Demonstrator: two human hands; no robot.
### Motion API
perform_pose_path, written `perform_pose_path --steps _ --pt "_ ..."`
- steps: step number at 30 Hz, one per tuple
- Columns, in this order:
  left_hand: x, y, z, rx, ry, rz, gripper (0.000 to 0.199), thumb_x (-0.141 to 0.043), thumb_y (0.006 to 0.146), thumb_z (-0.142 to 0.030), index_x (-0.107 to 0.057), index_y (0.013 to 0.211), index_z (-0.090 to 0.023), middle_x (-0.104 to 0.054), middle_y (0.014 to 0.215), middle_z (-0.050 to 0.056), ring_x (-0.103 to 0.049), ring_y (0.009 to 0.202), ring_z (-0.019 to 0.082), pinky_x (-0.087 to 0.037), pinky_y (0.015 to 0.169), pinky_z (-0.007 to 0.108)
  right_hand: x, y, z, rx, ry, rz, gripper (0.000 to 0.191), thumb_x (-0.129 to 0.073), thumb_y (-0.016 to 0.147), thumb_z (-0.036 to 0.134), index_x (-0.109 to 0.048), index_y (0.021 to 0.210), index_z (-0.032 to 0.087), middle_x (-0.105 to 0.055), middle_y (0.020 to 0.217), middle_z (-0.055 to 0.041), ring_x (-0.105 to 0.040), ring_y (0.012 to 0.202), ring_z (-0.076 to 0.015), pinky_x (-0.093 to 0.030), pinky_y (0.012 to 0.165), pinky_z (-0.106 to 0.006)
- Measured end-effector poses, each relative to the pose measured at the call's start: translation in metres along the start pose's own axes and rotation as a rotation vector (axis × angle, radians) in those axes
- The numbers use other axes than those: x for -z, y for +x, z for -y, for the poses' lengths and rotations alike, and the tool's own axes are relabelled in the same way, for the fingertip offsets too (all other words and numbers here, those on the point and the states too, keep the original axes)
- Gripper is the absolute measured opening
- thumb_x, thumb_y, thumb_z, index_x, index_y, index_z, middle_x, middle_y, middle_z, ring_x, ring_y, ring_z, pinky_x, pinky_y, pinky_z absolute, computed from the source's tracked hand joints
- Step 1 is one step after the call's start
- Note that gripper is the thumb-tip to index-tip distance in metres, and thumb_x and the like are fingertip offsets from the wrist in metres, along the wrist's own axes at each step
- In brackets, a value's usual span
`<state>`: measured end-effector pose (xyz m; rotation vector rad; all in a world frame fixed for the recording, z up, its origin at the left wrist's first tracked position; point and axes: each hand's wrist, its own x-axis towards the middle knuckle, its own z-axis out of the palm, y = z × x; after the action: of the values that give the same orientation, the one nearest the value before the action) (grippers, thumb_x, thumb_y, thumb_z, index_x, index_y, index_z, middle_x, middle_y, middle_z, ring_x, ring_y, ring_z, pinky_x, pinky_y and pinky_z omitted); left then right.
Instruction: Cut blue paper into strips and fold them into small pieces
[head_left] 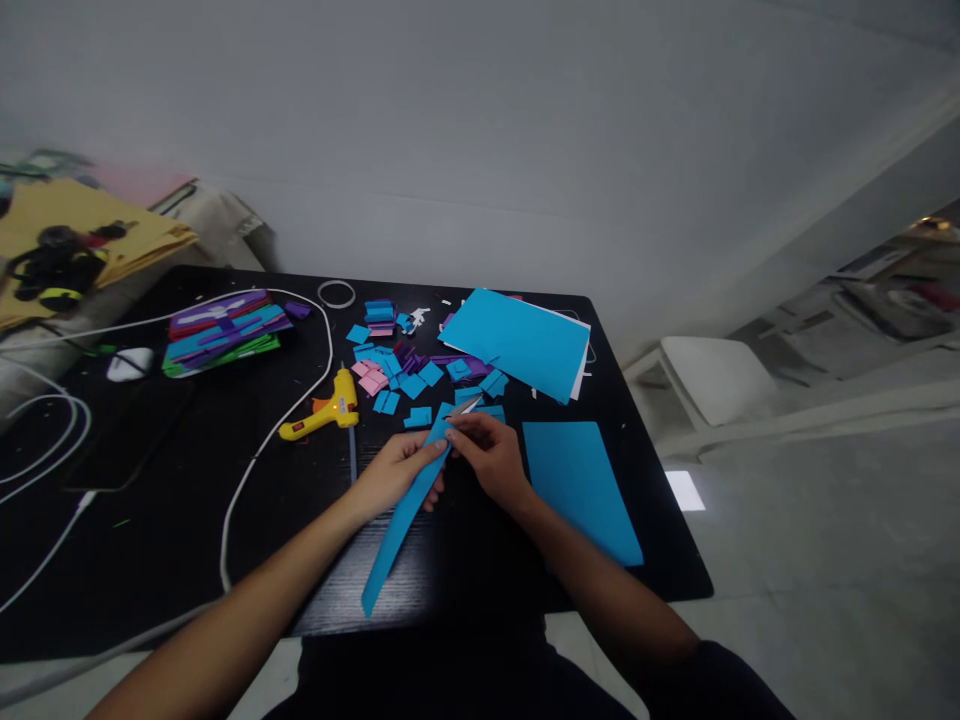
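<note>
A long blue paper strip (405, 515) slants over the front middle of the black table. My left hand (401, 472) is closed on it near its upper part, thumb on top. At the strip's top end is my right hand (487, 455), its fingers curled round scissors (469, 405) whose blades point up and right. The scissors' handles are mostly hidden by the fingers. Just beyond the hands lie small folded blue pieces (418, 417) and pink pieces (370, 377). A blue sheet (577, 485) lies flat right of my right hand.
A yellow glue gun (326, 410) lies left of the pieces, near a white cable (251, 465). Blue and white sheets (525, 340) are at the back right. Coloured paper stacks (221, 335) and a dark phone (131, 435) are at the left. A white stool (716, 380) stands beyond the table.
</note>
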<state>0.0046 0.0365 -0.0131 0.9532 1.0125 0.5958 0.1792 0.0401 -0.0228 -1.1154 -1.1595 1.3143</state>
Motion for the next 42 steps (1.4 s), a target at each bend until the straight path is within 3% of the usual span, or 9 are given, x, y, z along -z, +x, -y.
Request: perform_pose_path --steps 5,9,11,17,28,42 --pt "0.000 0.001 -0.002 -0.108 0.044 -0.030 0.057 -0.076 0.078 -0.070 -0.065 0.092 -0.015 -0.069 0.067 0.001 -0.065 0.055 0.016 -0.054 0.053 0.026 0.000 -0.001 -0.001 0.005 -0.017 -0.037 0.019 -0.083 0.079 0.034 -0.079 0.092 0.021 -0.077 0.085 -0.0035 -0.071 0.072 -0.0177 -0.060 0.073 -0.034" --pt "0.004 0.000 -0.007 -0.286 0.171 -0.154 0.048 -0.077 0.081 -0.061 -0.066 0.081 -0.014 -0.056 0.060 -0.005 -0.048 0.051 0.008 -0.036 0.049 0.019 0.000 -0.001 -0.004 0.032 -0.019 -0.024 0.021 -0.084 0.078 0.036 -0.080 0.092 0.021 -0.078 0.084 -0.0035 -0.072 0.070 -0.0176 -0.062 0.070 -0.032" --pt "0.006 -0.001 -0.009 -0.320 0.193 -0.172 0.047 -0.075 0.084 -0.060 -0.065 0.078 -0.014 -0.053 0.058 -0.005 -0.045 0.051 0.008 -0.034 0.049 0.019 0.000 -0.001 -0.004 0.043 0.001 0.004 0.022 -0.084 0.078 0.036 -0.080 0.094 0.021 -0.079 0.084 -0.0035 -0.073 0.071 -0.0178 -0.062 0.069 -0.032" --pt "0.009 -0.004 -0.012 -0.277 0.117 -0.132 0.048 -0.071 0.087 -0.062 -0.066 0.079 -0.015 -0.066 0.062 0.000 -0.058 0.052 0.012 -0.045 0.052 0.022 0.001 -0.004 -0.004 0.041 0.069 0.062 0.026 -0.086 0.078 0.034 -0.081 0.102 0.024 -0.079 0.086 -0.0018 -0.075 0.074 -0.0177 -0.064 0.074 -0.033" --pt "0.011 -0.006 -0.012 -0.238 0.059 -0.107 0.041 -0.079 0.084 -0.055 -0.068 0.083 -0.015 -0.067 0.061 -0.001 -0.061 0.052 0.010 -0.049 0.051 0.018 0.001 -0.004 -0.002 0.017 0.092 0.070 0.024 -0.089 0.075 0.034 -0.083 0.097 0.024 -0.080 0.087 -0.0017 -0.076 0.079 -0.0183 -0.064 0.080 -0.033" --pt "0.009 -0.009 -0.017 -0.220 -0.010 -0.082 0.037 -0.083 0.082 -0.050 -0.071 0.082 -0.015 -0.067 0.061 -0.001 -0.062 0.051 0.009 -0.054 0.049 0.017 0.004 -0.002 0.002 -0.038 0.110 0.104 0.025 -0.091 0.072 0.035 -0.083 0.093 0.026 -0.079 0.082 0.0002 -0.073 0.071 -0.0165 -0.062 0.072 -0.032"
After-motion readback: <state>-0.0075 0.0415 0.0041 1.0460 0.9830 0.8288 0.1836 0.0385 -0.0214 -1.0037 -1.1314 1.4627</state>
